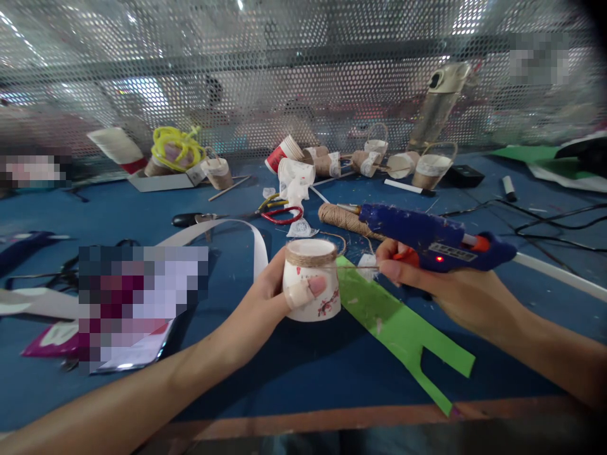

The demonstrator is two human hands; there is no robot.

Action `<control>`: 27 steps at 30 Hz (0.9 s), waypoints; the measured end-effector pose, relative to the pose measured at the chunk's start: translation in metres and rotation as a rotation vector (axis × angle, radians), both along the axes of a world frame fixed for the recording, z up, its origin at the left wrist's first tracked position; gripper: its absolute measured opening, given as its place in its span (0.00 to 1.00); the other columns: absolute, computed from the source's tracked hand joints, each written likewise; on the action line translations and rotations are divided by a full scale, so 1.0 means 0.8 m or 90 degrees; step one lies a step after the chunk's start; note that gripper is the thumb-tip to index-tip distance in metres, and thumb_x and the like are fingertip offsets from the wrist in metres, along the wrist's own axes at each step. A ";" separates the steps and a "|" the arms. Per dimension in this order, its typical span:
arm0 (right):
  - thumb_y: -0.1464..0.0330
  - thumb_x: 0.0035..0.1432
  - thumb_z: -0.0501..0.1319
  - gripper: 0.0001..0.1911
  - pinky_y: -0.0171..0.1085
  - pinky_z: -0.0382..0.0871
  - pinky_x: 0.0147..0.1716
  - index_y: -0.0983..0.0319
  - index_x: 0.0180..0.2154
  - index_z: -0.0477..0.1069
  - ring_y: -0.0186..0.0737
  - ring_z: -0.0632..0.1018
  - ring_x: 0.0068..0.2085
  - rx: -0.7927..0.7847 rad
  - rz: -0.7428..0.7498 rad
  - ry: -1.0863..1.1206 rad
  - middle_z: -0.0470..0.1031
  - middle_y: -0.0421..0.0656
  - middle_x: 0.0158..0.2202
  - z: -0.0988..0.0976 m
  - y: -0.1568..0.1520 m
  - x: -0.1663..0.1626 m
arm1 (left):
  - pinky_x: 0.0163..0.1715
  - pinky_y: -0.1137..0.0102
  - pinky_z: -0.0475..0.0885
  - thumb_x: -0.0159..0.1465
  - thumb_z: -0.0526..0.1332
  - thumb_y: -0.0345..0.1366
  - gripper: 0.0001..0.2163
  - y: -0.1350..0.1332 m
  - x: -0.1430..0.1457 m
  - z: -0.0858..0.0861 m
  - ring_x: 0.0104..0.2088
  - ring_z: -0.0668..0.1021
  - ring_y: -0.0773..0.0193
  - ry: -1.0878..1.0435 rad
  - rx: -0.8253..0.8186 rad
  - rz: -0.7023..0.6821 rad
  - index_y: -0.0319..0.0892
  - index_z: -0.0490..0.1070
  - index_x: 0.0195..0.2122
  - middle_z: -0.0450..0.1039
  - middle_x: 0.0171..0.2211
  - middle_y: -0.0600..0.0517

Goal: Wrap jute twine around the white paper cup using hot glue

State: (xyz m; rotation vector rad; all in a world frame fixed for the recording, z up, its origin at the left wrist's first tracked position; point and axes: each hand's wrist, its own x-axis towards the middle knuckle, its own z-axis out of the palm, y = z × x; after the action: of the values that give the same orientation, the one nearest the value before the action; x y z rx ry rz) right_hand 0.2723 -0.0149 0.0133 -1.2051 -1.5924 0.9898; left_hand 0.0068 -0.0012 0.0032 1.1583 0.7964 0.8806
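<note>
My left hand (271, 285), with a plaster round its thumb, is closed on a small white paper cup (310, 309) printed with red flowers. Brown twine (310, 254) is wound about the cup's upper end. From there a strand (363, 268) runs taut to my right hand (417, 275), whose thumb and finger pinch it. That same hand also holds a blue hot glue gun (412, 227) with a lit red light, its nozzle pointing left, away from the cup. A green cut strip (393, 322) lies below, between both hands.
Behind the cup lie a twine roll (346, 219), red-handled scissors (282, 215) and lace scraps (301, 228). Several twine-wrapped cups (363, 163) line the back by the mesh screen (303, 76). A bottle (439, 104) and black cables (535, 221) are right; a phone (137, 354) is left.
</note>
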 end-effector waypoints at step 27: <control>0.56 0.55 0.79 0.13 0.36 0.72 0.39 0.54 0.32 0.80 0.38 0.76 0.37 -0.149 -0.003 0.163 0.79 0.37 0.35 -0.013 0.003 -0.004 | 0.49 0.63 0.78 0.61 0.78 0.44 0.22 -0.001 -0.003 0.001 0.49 0.82 0.51 -0.002 -0.033 -0.110 0.47 0.78 0.55 0.83 0.48 0.48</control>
State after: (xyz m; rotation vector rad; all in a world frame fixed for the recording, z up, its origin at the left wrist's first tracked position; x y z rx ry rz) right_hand 0.2693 -0.0128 0.0027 -1.1810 -1.2995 1.2995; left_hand 0.0044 -0.0024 0.0044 1.1620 0.7009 0.7145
